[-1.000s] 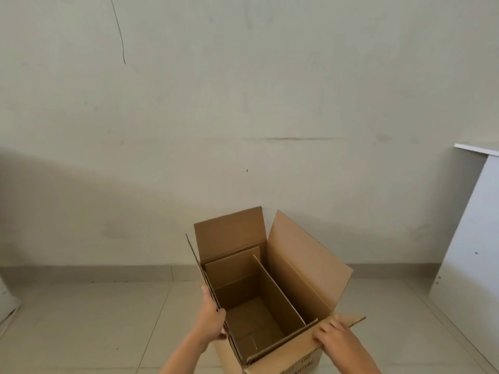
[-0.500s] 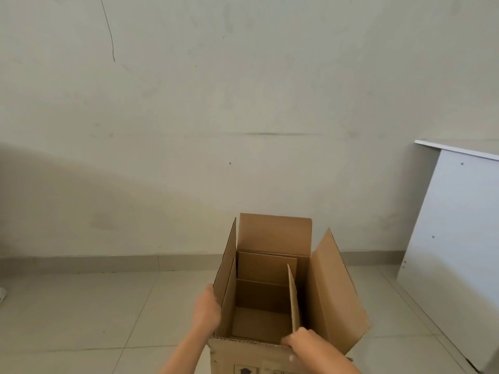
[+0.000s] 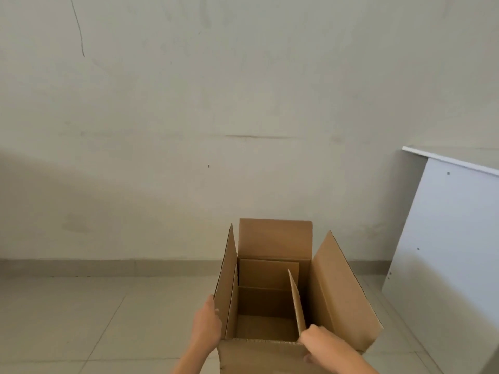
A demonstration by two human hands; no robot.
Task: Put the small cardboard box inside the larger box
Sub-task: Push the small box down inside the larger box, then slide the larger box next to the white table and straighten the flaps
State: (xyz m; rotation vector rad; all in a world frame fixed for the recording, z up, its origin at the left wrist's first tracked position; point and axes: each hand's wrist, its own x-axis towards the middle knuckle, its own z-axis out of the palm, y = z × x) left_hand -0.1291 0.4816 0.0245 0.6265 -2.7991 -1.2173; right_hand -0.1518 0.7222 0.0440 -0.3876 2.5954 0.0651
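Cardboard larger box (image 3: 345, 295) open, smaller box (image 3: 266, 303) already nested inside. I saw left hand (image 3: 206, 326) gripping 9 o'clock flap, right hand (image 3: 321, 344) clasping 5 o'clock rim. Release left.

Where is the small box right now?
In the head view, the small box sits inside the larger box, low and right of center, between the left hand and right hand.

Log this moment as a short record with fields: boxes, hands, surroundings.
large box: open, flaps up, on the floor
small box: inside the large box, open, flaps up
left hand: on the large box's left flap
right hand: at the near right corner, grip unclear
white panel: leaning at right
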